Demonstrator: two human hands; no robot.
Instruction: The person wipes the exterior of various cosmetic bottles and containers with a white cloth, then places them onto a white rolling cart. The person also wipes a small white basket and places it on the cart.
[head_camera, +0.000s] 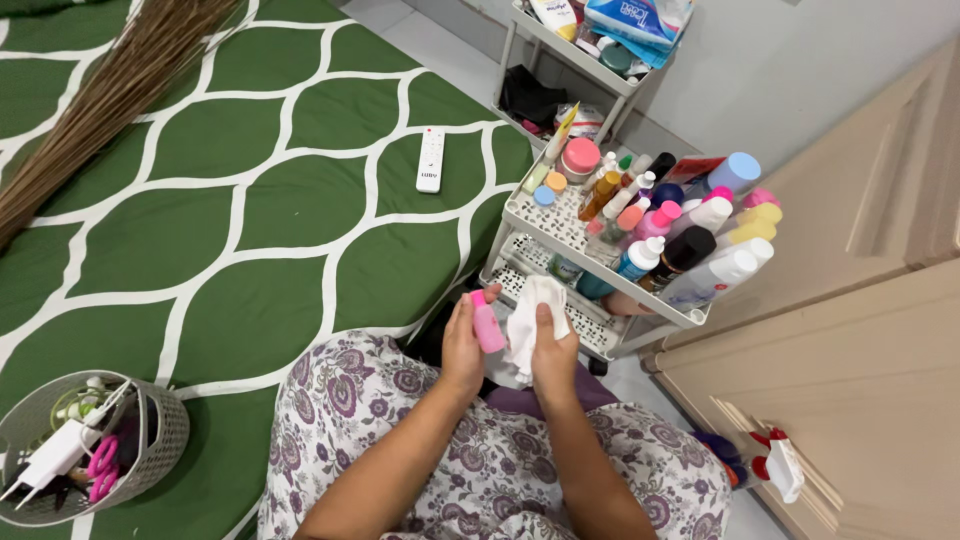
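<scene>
Bottle: I see a small pink bottle (488, 323), capped, tilted slightly, held in the left hand (463, 345).
Cloth: white cloth (528, 320), crumpled, pressed beside the bottle by the right hand (553, 360).

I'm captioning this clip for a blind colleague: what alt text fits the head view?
Seen from above, a seated person's left hand holds a small pink bottle while the right hand presses a white cloth beside it. A white tiered cart crowded with bottles stands just beyond, next to a green patterned bedspread with a white remote.
</scene>
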